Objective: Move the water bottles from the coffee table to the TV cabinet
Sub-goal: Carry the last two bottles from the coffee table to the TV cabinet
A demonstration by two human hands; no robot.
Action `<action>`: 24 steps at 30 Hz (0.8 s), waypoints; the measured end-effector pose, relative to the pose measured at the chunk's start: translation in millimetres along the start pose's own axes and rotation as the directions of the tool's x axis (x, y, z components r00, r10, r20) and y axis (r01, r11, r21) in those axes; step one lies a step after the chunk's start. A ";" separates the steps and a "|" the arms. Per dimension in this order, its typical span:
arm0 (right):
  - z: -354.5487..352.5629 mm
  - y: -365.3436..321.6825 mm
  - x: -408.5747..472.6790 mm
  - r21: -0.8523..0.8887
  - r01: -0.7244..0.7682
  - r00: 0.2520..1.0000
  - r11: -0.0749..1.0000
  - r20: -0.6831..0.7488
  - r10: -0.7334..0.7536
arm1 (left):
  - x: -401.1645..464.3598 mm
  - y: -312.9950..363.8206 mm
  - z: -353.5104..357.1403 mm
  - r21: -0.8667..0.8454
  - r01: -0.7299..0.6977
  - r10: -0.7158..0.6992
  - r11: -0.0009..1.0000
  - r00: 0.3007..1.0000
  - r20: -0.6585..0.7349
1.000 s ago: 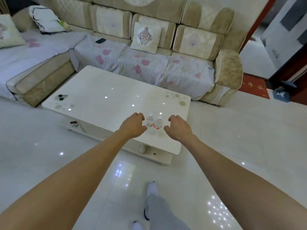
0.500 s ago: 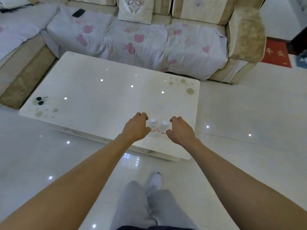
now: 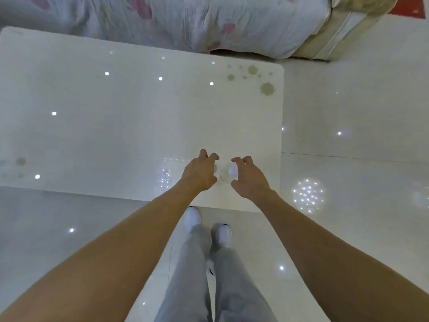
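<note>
Two small clear water bottles with white caps stand side by side near the front edge of the white coffee table [image 3: 139,126], seen from straight above. My left hand [image 3: 199,175] curls around the left water bottle [image 3: 216,171] and hides most of it. The fingers and thumb of my right hand [image 3: 249,180] wrap around the right water bottle [image 3: 231,173], whose cap shows between them. Both bottles rest on the table top.
A beige sofa with a white, pink-flowered cover [image 3: 209,22] runs along the table's far side. Glossy white floor tiles [image 3: 348,112] surround the table. My grey trousers and white shoes [image 3: 192,217] stand at the table's front edge. Brownish flower marks [image 3: 267,88] dot the table's far right corner.
The view has tilted down and closer to the table. Both hands have closed in from beside the bottles and now wrap around them.
</note>
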State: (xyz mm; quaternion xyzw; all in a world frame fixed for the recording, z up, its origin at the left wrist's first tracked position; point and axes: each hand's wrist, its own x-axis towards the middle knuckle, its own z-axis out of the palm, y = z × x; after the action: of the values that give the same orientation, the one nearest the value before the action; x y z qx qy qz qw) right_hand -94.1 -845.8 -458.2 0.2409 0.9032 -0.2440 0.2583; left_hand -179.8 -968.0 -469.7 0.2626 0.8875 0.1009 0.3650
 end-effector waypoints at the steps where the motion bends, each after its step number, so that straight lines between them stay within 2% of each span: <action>1: 5.9 -0.9 5.6 -0.001 -0.007 1.000 1.000 0.005 0.007 | 6.4 -2.8 4.7 0.004 -0.005 0.005 1.000 1.000 0.017; 4: 20.7 -2.1 18.2 -0.043 -0.050 0.998 0.998 0.033 0.052 | 21.0 -10.0 16.5 0.015 -0.020 0.019 1.000 0.999 0.040; 7: 28.6 -5.6 28.6 -0.094 -0.089 0.996 0.992 -0.014 0.088 | 29.2 -14.6 22.7 0.010 -0.039 0.039 0.999 0.999 0.005; 10: 29.5 -12.5 35.6 -0.143 -0.080 0.996 0.986 -0.053 0.074 | 31.9 -16.4 22.1 0.022 -0.060 0.060 0.998 0.998 0.000; 13: 21.3 -18.8 34.9 -0.165 -0.045 0.999 0.985 -0.022 0.042 | 27.5 -17.4 8.0 -0.026 -0.036 0.036 0.999 0.999 -0.015; 19: -26.6 -51.2 16.4 -0.240 0.107 0.994 0.965 0.014 -0.106 | -7.8 -18.2 -41.5 -0.100 0.008 -0.019 0.995 0.994 -0.111; 24: -71.2 -88.4 -6.8 -0.338 0.310 0.950 0.888 0.066 -0.306 | -64.6 -18.0 -70.8 -0.155 0.119 -0.152 0.981 0.962 -0.226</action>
State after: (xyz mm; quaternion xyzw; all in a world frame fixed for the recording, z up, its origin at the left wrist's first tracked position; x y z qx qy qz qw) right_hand -163.4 -875.3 -373.0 0.0443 0.9571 -0.1213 0.2595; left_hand -198.1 -1017.2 -387.5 0.1609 0.9313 0.1684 0.2801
